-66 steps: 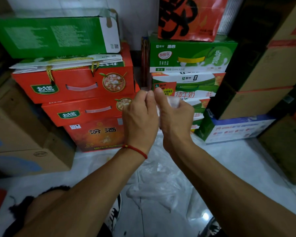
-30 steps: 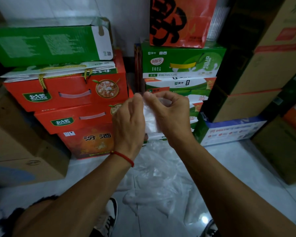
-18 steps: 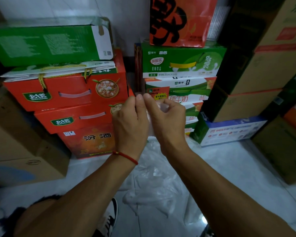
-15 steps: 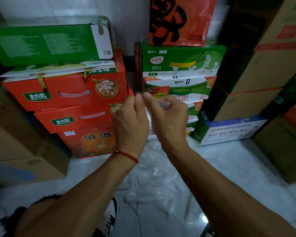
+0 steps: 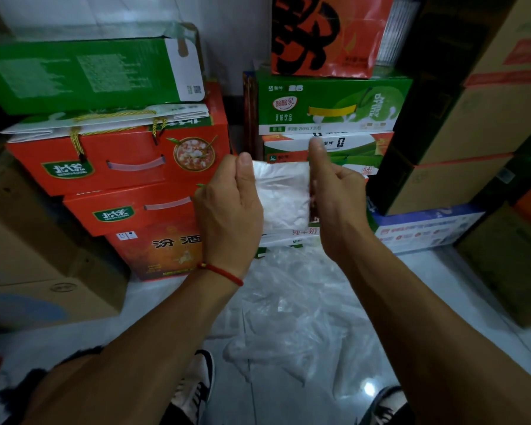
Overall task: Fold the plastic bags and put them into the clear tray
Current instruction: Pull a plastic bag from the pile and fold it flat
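Observation:
A folded translucent plastic bag (image 5: 284, 196) forms a small flat rectangle held up at chest height between my hands. My left hand (image 5: 227, 210), with a red string on its wrist, pinches the bag's left edge. My right hand (image 5: 337, 204) grips the right edge with its thumb raised. Below them a loose heap of clear plastic bags (image 5: 292, 308) lies crumpled on the pale floor. No clear tray is in view.
Stacked red gift boxes (image 5: 117, 167) and a green carton (image 5: 83, 72) stand at the left. Green milk cartons (image 5: 334, 108) are stacked behind my hands. Brown cardboard boxes (image 5: 478, 124) rise at the right and far left. My shoes (image 5: 196, 391) are on the glossy floor.
My hands have drawn apart, and the folded bag, earlier bunched between my fingers, is now spread flat as a rectangle between them.

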The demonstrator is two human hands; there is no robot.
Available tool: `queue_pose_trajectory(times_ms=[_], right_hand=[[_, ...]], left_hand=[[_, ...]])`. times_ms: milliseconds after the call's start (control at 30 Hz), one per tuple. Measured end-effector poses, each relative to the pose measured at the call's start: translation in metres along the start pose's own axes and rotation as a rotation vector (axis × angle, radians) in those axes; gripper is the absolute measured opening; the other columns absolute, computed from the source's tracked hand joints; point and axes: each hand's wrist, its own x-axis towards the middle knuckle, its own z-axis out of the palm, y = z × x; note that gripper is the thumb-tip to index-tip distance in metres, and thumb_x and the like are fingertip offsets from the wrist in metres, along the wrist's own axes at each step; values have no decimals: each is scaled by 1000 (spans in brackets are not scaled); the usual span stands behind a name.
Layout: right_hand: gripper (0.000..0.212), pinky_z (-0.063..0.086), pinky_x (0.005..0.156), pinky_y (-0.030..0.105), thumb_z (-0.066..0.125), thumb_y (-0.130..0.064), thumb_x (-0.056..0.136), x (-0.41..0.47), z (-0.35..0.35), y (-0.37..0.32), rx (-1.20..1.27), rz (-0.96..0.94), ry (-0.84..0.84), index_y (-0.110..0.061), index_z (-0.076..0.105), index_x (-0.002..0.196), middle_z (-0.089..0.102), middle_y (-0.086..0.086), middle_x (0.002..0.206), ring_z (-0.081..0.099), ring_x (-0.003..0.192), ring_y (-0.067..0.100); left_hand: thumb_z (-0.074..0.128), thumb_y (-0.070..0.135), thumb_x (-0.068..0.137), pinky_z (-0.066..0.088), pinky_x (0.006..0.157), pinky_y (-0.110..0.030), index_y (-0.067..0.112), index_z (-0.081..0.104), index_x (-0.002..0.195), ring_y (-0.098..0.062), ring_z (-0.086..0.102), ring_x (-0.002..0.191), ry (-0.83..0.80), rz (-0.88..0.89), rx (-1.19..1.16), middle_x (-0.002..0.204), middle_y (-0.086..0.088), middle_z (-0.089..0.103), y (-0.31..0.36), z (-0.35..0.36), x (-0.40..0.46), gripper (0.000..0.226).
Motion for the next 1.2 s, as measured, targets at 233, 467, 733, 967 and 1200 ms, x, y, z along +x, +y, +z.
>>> queue_pose_trajectory(times_ms=[233,467,733,967,1200], right_hand=[[30,59,81,46,77,-36,88,-8,-6,-7,-31,-11,-364,-7,79,95,77,16,92,73,84,28],[15,56,63,32,79,-17,90,-5,-10,-5,-58,-103,-252,-2,78,94,76,12,81,69,70,20],[20,57,77,45,76,-34,93,3,-20,-6,-65,-65,-267,-14,79,92,75,10,92,68,84,23],[11,54,75,36,68,-16,99,3,-22,-4,-41,-86,-332,-11,76,95,73,8,89,65,81,20],[16,55,69,30,59,-15,103,-2,-20,-6,47,-17,-495,-6,73,106,72,11,94,67,82,19]], left_hand=[[47,25,108,25,48,-30,13,42,70,-9,36,49,-52,5,-21,53,8,34,1,-2,-3,39],[44,45,106,40,53,-36,13,50,70,-20,47,56,-225,-150,-240,59,-9,47,2,-5,-2,49],[53,27,102,43,68,-35,5,60,88,-12,51,75,-293,-342,-454,79,-5,57,-7,-4,1,27],[54,33,98,40,72,-37,12,61,84,-14,48,76,-321,-382,-494,79,-5,54,-12,-4,1,26],[54,18,105,48,74,-36,16,70,90,-14,61,81,-400,-545,-623,84,-1,70,-6,-1,0,22]])
